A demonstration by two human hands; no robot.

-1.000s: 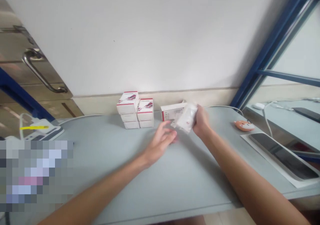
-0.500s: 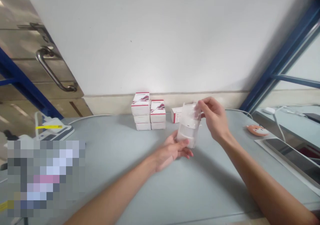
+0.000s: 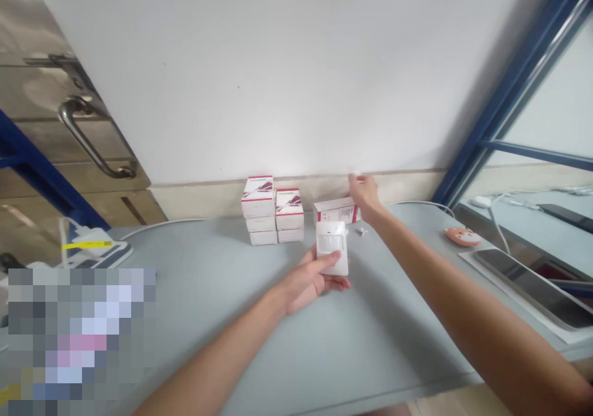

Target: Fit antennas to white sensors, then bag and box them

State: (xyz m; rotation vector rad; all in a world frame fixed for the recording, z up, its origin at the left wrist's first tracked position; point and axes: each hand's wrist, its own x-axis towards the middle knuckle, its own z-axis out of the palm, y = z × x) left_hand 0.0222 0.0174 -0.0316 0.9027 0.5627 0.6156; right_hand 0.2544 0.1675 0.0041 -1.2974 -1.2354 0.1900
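At the far left we see a metal door handle (image 3: pixel 88 141), then a white power strip (image 3: pixel 115 252) with a yellow tag (image 3: pixel 88 245), on a grey-blue tabletop (image 3: pixel 222 280); a pixelated patch hides what lies in front of it. Left of centre, white cartons with red edges (image 3: pixel 257 207) stand against the wall in two columns, the left one taller.

Just right of them and closer to us, our left hand (image 3: pixel 306 286) grips a white motion sensor (image 3: pixel 332 243), thumb across its front, fingers behind. Its curved window faces us, and its long axis runs roughly upright in our view, leaning little to either side. The left hand is clearly the nearer one: it has the sensor, while our right hand (image 3: pixel 364 191) is farther back and to the right, apart from it.

Behind the sensor, a white carton lying on its side (image 3: pixel 334 211) stretches left to right, with a small white part (image 3: pixel 361 231) in front of its right end. The right hand is over that end, fingers drawn together; a pale blur surrounds the tips, so we cannot tell whether they hold anything. Farther right are an orange animal-faced case (image 3: pixel 463 237) and a dark, phone-like slab (image 3: pixel 532 286) on a white sheet (image 3: pixel 475 265).
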